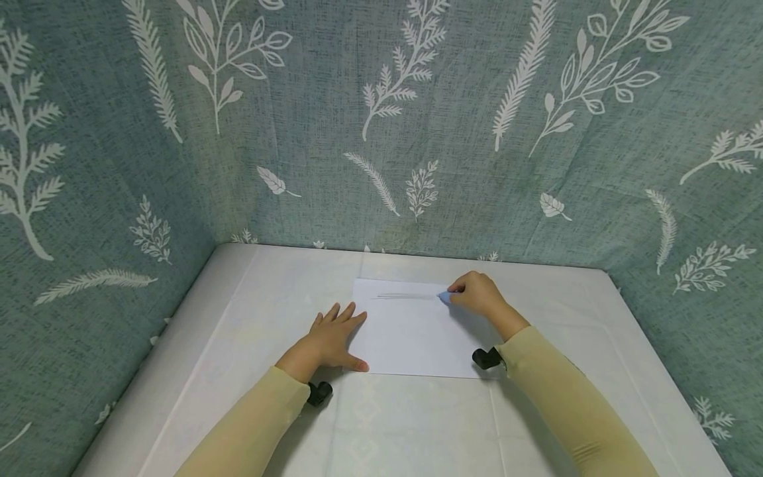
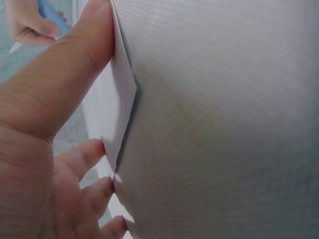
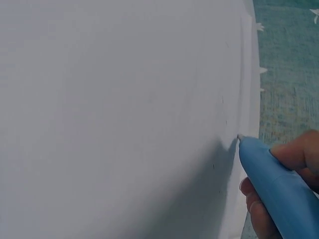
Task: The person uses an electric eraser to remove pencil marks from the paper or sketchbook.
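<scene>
A white sheet of paper (image 1: 411, 338) lies flat in the middle of the table. My right hand (image 1: 481, 295) grips a thick light-blue pen (image 3: 274, 181) near the sheet's upper right part. The pen's small tip points left, right at the paper in the right wrist view. Thin grey lines (image 1: 405, 296) run across the sheet's upper part, ending close to the tip. With fingers spread, my left hand (image 1: 330, 341) rests at the paper's left edge, its thumb (image 2: 75, 64) over the lower left corner. The other left fingertips reach the side edge.
A white cloth (image 1: 411, 424) covers the table. Behind it and on both sides hangs a green curtain (image 1: 322, 99) with white leaf prints. Small black devices (image 1: 487, 358) are strapped at both wrists, by the cuffs of the pale yellow sleeves (image 1: 566, 397).
</scene>
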`<state>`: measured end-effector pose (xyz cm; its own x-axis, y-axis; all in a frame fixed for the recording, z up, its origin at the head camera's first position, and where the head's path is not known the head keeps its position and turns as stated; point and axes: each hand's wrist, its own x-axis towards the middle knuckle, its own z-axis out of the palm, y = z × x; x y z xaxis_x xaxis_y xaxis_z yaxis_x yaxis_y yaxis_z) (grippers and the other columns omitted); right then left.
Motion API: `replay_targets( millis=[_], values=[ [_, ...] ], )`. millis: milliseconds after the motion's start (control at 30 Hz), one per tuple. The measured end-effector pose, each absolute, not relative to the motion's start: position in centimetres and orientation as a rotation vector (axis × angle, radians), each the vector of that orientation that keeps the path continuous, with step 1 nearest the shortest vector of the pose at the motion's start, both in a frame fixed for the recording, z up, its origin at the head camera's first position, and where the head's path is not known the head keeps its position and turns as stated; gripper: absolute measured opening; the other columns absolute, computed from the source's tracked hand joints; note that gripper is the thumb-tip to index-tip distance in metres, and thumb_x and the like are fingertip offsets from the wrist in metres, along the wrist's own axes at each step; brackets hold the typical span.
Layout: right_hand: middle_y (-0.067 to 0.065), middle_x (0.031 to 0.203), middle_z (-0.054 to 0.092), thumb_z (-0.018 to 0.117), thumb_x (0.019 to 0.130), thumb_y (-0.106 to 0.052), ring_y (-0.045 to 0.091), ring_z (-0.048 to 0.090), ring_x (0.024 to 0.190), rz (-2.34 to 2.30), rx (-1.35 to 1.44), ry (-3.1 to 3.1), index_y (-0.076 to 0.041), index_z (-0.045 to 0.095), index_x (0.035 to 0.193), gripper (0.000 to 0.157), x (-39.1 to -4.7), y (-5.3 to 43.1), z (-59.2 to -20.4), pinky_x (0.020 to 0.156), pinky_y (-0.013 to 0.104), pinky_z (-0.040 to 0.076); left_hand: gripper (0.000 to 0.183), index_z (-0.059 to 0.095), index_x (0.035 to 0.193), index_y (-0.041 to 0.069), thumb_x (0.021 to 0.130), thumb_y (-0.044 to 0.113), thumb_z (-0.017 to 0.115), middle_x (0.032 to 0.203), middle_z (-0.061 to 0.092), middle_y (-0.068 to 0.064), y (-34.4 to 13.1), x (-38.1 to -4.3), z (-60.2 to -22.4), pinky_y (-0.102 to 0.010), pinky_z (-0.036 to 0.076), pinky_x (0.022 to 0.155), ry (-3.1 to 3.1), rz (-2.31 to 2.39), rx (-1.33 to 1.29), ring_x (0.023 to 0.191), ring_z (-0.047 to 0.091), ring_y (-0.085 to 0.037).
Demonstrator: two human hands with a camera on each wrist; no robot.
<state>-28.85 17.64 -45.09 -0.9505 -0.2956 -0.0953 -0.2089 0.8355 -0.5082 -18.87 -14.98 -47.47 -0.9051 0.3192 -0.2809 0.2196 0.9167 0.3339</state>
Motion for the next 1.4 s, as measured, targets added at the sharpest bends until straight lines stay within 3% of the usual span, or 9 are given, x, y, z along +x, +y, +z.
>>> replay_targets(
  millis=[400, 700, 1200, 1400],
  values=[
    [0.007, 0.103, 0.075, 0.075, 0.087, -0.014, 0.024, 0.068, 0.096, -0.773, -0.491, 2.781, -0.006, 0.08, 0.102, 0.018, -28.6, 17.09, -45.08, 0.084, 0.041, 0.055, 0.114, 0.035, 0.158, 0.017, 0.066, 0.061, 0.086, 0.166, 0.018, -0.014, -14.98, -18.85, -47.37, -0.066, 0.009, 0.116, 2.741, 0.445, 0.397, 0.151, 0.008, -0.045],
    [0.011, 0.103, 0.074, 0.073, 0.087, -0.015, 0.023, 0.066, 0.09, -0.736, -0.399, 2.874, -0.005, 0.079, 0.105, 0.021, -28.68, 17.2, -44.74, 0.08, 0.04, 0.053, 0.112, 0.033, 0.158, 0.016, 0.069, 0.057, 0.086, 0.166, 0.017, -0.015, -14.94, -18.68, -46.89, -0.065, 0.008, 0.117, 2.73, 0.429, 0.393, 0.151, 0.007, -0.045],
    [0.007, 0.103, 0.075, 0.076, 0.088, -0.018, 0.023, 0.067, 0.095, -0.741, -0.438, 2.82, -0.008, 0.08, 0.102, 0.018, -28.64, 16.68, -45.03, 0.084, 0.041, 0.054, 0.114, 0.034, 0.158, 0.018, 0.066, 0.061, 0.086, 0.166, 0.018, -0.014, -14.92, -18.88, -47.33, -0.066, 0.009, 0.116, 2.742, 0.413, 0.39, 0.151, 0.008, -0.044],
    [0.009, 0.101, 0.075, 0.073, 0.088, -0.015, 0.022, 0.067, 0.088, -0.751, -0.401, 2.856, -0.006, 0.08, 0.104, 0.02, -28.76, 16.87, -45.12, 0.078, 0.039, 0.055, 0.114, 0.035, 0.158, 0.018, 0.066, 0.061, 0.086, 0.166, 0.018, -0.014, -14.81, -18.82, -47.28, -0.066, 0.01, 0.116, 2.741, 0.413, 0.391, 0.151, 0.008, -0.044]
  ],
)
